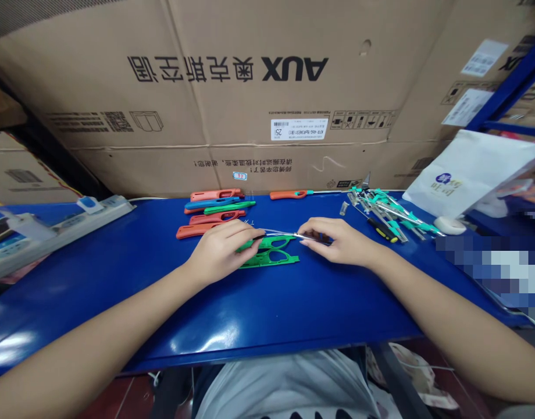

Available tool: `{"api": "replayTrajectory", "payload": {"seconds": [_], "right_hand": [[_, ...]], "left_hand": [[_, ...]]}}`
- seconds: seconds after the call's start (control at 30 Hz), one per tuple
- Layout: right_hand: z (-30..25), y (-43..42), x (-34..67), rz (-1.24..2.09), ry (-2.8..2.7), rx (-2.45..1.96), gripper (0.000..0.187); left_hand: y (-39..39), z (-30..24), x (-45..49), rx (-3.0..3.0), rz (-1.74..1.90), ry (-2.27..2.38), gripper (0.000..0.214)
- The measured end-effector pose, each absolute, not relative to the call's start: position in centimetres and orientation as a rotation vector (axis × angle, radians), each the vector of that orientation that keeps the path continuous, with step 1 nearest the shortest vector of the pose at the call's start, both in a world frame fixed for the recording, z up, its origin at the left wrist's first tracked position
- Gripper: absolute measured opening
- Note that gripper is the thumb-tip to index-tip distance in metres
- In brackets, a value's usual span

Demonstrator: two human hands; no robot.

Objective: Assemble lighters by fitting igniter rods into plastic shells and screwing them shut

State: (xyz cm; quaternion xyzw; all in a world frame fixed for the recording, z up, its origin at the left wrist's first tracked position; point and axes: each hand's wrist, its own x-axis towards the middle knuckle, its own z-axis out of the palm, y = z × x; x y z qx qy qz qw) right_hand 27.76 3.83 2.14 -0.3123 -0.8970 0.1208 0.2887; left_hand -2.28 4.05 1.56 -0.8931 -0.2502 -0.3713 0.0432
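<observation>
Just by the green lighter shells' [271,261] far edge, the left hand [226,247] and right hand [337,241] pinch a thin wired part [281,233] from opposite sides, presumably keeping it straight and steady.

a workshop, shown by a screwdriver [383,231] among heaped parts [393,211].

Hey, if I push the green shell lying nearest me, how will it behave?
The green shell is probably light and fairly stiff, as it looks like thin moulded plastic. It may slide easily on the glossy blue table, and rolling seems unlikely since it lies flat.
</observation>
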Motion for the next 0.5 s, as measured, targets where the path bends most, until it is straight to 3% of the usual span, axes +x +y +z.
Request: {"api": "replayTrajectory", "payload": {"seconds": [0.2, 0.5], "right_hand": [[2.16, 4.03, 28.07, 0.315, -2.373, -0.840, 0.010], [2.15, 3.66, 27.76, 0.412, -2.319, -0.795, 0.010]], "left_hand": [[3.69, 1.61, -1.52, -2.844, -1.477, -1.194, 0.020], [4.45, 0.86, -1.35, -3.088, -1.389, -1.487, 0.029]]}}
